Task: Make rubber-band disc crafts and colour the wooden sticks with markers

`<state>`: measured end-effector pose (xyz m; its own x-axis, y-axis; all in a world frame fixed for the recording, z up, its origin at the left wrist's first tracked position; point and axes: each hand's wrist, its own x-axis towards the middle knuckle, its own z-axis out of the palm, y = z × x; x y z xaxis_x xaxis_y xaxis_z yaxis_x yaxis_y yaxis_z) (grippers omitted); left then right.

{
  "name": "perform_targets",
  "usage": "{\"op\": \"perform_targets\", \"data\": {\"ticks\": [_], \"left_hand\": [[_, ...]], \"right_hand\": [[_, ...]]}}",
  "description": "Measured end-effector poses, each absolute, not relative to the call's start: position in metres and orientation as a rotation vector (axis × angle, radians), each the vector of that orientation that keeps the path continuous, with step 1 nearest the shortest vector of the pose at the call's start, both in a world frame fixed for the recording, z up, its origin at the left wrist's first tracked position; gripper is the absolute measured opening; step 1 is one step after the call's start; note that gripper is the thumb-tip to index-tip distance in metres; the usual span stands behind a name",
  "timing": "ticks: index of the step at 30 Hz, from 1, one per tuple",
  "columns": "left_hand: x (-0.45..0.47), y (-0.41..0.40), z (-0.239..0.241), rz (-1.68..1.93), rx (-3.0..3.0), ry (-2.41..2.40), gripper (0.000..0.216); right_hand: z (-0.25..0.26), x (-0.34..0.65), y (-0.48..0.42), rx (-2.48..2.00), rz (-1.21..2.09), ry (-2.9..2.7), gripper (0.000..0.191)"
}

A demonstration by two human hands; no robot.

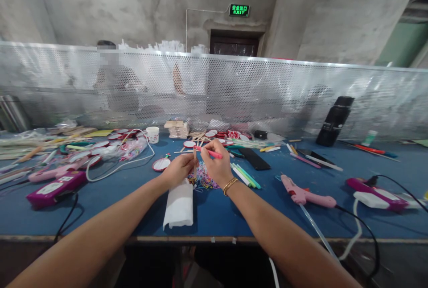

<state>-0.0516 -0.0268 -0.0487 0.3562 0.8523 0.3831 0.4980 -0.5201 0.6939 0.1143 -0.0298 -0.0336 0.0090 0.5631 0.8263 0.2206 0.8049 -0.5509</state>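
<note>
My left hand (178, 172) pinches a wooden craft stick (195, 167), held upright over the table. In my right hand (217, 165) is a pink-red marker (213, 153), its tip end at the upper part of the stick. Whether the tip touches the wood is too small to tell. Beneath both hands lies a heap of colourful thin bands or strings (204, 178). A folded white sheet of paper or tissue (179, 207) lies just below my left hand. Left of that hand is a red-rimmed white disc (161, 164).
Green and white markers (246, 176) and a black phone-like slab (254, 158) lie right of my hands. Farther right are a pink glue gun (306, 193), a purple power strip (381, 196) and a black bottle (335, 121). A paper cup (153, 134) stands behind; perforated metal screen (244, 96) borders the table.
</note>
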Motion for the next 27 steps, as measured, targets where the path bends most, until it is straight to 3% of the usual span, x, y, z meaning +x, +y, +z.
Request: {"op": "perform_targets", "data": {"ticks": [27], "left_hand": [[-0.0517,-0.0284,-0.0468,1.006,2.181,1.192,0.035]], "right_hand": [[-0.0311,0.1160,-0.0296,-0.672,0.278,-1.515,0.013]]}}
